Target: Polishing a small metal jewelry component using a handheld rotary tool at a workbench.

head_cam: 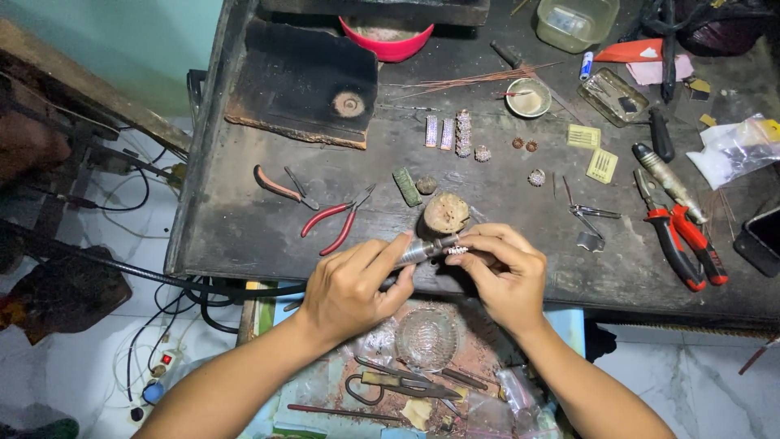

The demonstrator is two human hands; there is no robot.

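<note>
Closely Held: Two Hands on a Metal Tool and a Small Silver Piece

Low at the worktop's (244, 236) near edge, about six o'clock from the middle of the view, the left hand (353, 284) curls round a slim metal handpiece (422, 252), fingers pressed together on its barrel, the thumb lying along it. The tool's tip points toward three o'clock and meets a small silver beaded piece (457, 250). The right hand (504, 272) pinches that piece between thumb and fingertips, so both hands nearly touch over the edge.

At twelve o'clock from the hands, just beside them, stands a round wooden stump (445, 213). At ten o'clock lie red-handled pliers (335, 221), and farther toward nine o'clock a second, darker pair (284, 187). At three o'clock, well apart, rest large red-and-black pliers (678, 236), with tweezers (589, 213) between them and the hands. Toward one o'clock several small filigree beads (528, 145) sit near a shallow round dish (528, 97). A red bowl (390, 41) sits at the far edge at twelve o'clock. Below the hands, at six o'clock, a clear glass dish (426, 337) lies in an open drawer (325, 382) beside dark shears (398, 384).
</note>
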